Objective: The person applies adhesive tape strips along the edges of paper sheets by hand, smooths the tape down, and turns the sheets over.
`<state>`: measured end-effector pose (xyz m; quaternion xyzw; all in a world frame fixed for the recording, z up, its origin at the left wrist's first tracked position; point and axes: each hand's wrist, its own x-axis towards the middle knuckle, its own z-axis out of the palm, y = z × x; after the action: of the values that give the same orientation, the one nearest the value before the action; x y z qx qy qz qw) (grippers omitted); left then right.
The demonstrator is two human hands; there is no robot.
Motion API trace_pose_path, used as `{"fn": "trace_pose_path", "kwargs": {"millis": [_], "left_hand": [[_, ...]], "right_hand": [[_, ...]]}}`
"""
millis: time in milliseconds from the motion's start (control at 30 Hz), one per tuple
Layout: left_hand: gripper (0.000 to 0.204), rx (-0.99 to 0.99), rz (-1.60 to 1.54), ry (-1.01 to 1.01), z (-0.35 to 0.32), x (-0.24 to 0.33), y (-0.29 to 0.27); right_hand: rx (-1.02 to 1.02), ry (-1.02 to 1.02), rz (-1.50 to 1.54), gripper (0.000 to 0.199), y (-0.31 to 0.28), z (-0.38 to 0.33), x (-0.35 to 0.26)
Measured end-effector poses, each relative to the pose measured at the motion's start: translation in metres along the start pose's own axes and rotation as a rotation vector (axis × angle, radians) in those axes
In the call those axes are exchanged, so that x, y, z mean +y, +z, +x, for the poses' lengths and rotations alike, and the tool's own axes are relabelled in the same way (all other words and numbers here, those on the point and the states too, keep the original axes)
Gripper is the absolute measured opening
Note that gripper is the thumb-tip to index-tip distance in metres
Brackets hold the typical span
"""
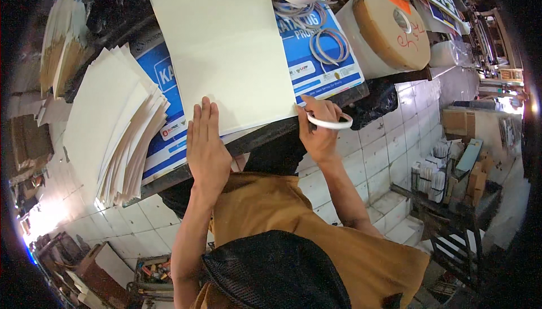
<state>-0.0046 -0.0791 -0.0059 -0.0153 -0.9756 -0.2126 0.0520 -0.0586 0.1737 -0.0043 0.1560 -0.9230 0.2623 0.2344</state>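
Observation:
A stack or sheet of cream paper (226, 43) lies on blue printed sheets on the workbench. My left hand (209, 148) rests flat with its fingers stretched out over the paper's near left edge. At the near right corner, my right hand (320, 131) is closed, thumb and forefinger touching the paper's edge. A thin roll of white tape (339, 125) hangs around its curled fingers. To the left, a fanned pile of cream sheets (107, 117) overhangs the bench. More thin tape rolls (330, 47) lie on the blue printed sheet (341, 80) at right.
A big roll of tan-edged material (389, 26) stands at the bench's right end. Another paper bundle (62, 43) is at far left. A dark rack (440, 213) with boxes and paper bundles stands on the tiled floor at lower right. The bench's dark front edge (257, 136) runs before me.

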Motion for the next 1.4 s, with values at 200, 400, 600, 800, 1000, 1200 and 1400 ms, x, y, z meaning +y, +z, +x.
{"fn": "trace_pose_path", "kwargs": {"millis": [200,400,600,800,1000,1200,1400], "left_hand": [[0.067,0.052,0.056,0.055,0.025,0.007,-0.028],[0.057,-0.100,-0.103,0.312,0.034,0.063,-0.001],[0.059,0.022,-0.023,0.318,0.023,0.066,0.029],[0.062,-0.055,-0.005,0.227,0.025,0.074,0.025],[0.062,-0.044,0.071,0.194,0.026,0.074,0.029],[0.068,-0.188,0.053,0.311,0.016,0.075,0.015],[0.021,0.183,-0.618,-0.101,0.075,0.071,-0.096]], "right_hand": [[0.073,0.035,0.077,0.026,0.001,-0.005,-0.015],[0.094,0.193,0.157,0.023,0.006,-0.015,-0.049],[0.088,0.359,0.287,0.028,-0.007,-0.020,-0.056],[0.037,0.412,0.342,0.032,-0.008,-0.019,-0.051],[0.154,0.000,0.334,0.014,-0.046,-0.032,-0.062],[0.439,0.264,0.379,0.024,-0.072,-0.056,-0.033],[0.459,0.336,0.475,0.022,-0.069,-0.067,-0.022]]}}
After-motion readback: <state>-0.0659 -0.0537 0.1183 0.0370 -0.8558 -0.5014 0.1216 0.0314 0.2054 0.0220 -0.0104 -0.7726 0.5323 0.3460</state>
